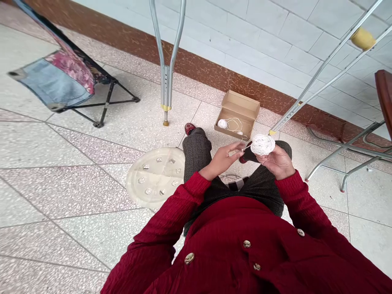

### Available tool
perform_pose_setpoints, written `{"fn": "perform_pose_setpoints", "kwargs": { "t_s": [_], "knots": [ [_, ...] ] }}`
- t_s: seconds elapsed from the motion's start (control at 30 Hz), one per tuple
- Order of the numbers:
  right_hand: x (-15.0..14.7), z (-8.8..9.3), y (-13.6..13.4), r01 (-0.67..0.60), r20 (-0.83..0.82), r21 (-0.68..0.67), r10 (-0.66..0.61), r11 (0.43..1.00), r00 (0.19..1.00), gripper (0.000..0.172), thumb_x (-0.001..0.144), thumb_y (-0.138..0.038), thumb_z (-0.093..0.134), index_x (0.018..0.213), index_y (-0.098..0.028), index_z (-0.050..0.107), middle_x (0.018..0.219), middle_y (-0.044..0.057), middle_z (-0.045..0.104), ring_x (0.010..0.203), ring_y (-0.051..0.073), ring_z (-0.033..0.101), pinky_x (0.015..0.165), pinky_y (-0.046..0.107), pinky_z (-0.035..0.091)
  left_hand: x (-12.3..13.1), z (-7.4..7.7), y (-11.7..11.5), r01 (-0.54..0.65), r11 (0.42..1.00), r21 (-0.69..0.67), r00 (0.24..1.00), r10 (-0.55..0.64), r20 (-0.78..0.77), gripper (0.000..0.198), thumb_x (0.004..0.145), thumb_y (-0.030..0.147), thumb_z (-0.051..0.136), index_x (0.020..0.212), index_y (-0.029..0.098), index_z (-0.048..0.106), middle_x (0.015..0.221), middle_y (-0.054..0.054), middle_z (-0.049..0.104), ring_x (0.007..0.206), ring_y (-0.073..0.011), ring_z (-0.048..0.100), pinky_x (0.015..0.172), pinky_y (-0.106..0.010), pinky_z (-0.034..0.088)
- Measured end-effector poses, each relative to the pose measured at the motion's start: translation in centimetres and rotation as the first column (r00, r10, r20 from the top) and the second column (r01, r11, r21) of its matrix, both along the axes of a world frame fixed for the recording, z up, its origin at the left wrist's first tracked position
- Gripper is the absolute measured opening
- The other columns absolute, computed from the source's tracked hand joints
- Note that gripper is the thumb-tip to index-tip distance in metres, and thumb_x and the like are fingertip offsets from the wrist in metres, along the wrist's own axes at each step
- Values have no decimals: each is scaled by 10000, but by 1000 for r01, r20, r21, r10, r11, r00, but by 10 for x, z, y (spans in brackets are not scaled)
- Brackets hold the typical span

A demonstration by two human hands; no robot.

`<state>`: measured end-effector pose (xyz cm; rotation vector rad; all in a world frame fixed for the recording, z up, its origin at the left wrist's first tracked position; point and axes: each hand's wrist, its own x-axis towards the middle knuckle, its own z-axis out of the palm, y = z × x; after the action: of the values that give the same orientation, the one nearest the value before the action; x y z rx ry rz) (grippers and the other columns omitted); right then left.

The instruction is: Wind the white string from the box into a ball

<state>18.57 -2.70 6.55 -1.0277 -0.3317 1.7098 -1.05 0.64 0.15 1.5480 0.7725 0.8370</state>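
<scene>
My right hand (277, 161) is wrapped round a white ball of yarn (262, 144), held above my knees. My left hand (225, 157) pinches the loose strand (246, 148) just left of the ball. Both arms are in red knitted sleeves, and my legs are in dark grey trousers. An open cardboard box (237, 114) on the floor ahead holds a smaller white ball (222, 123) and loose thread.
A round pale tray (154, 175) with several small pieces lies on the floor at my left. Two metal crutches (167, 61) (324, 69) lean on the tiled wall. A folding fabric chair (65, 77) stands far left, a metal chair frame (352, 157) right.
</scene>
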Motion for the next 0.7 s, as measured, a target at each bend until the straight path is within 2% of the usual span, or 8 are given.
{"fn": "perform_pose_setpoints", "kwargs": {
  "t_s": [0.1,0.17,0.2,0.3,0.43,0.53,0.6,0.7],
  "knots": [
    [-3,1,0,-13,7,-20,13,1000,1000,310,620,-110,743,913,-206,717,838,-9,765,714,132,672,536,183,536,9,5,-2,-125,979,159,991,131,-28,383,893,406,665,1220,207,666,1268,-68,699,1192,-232,625,1138,-433,404],
    [-6,2,0,-11,12,-30,11,999,1000,284,612,-103,731,875,-209,716,798,-18,759,658,121,649,505,177,522,13,7,-3,-133,968,212,988,147,-48,232,933,392,618,1032,214,727,1107,-26,755,1075,-203,668,1186,-445,348],
    [-6,2,-1,0,12,-29,0,1000,1000,274,608,-101,727,858,-211,714,785,-23,756,637,115,637,494,174,515,14,8,-4,-121,968,219,989,137,-60,238,958,384,579,910,209,732,983,-2,769,977,-180,686,1200,-440,331],
    [-5,1,-3,43,6,-25,-43,999,999,263,606,-113,728,851,-207,703,795,-24,757,633,105,625,492,165,507,11,7,-4,-33,976,214,992,58,-114,390,1003,360,487,704,193,674,724,44,717,738,-121,658,1199,-411,340],
    [-2,1,-6,50,-10,-23,-50,999,999,273,611,-137,738,869,-209,683,803,-18,744,636,100,611,495,164,496,-1,-2,-4,82,957,278,972,-15,-236,379,1017,329,439,739,189,654,754,39,705,743,-114,643,1189,-416,333],
    [3,8,-5,74,-11,69,-74,995,997,253,637,-172,742,872,-231,670,784,-35,715,633,97,596,494,169,484,-8,-11,-7,193,926,325,938,-77,-338,375,1017,296,416,725,184,622,741,25,684,734,-118,629,1157,-411,361],
    [8,13,-3,78,48,124,-85,989,995,249,646,-189,750,874,-237,663,781,-41,702,639,95,595,506,172,479,-11,-16,-11,242,915,322,919,-110,-378,383,1021,279,396,716,179,604,727,22,667,720,-115,618,1138,-403,379],
    [14,10,5,45,290,188,-99,981,952,275,647,-208,775,896,-224,659,784,-31,694,628,101,586,536,203,481,-13,-17,-19,284,903,324,893,-126,-432,380,1025,270,393,722,173,601,707,21,654,701,-114,607,1120,-404,395]
  ]
}}
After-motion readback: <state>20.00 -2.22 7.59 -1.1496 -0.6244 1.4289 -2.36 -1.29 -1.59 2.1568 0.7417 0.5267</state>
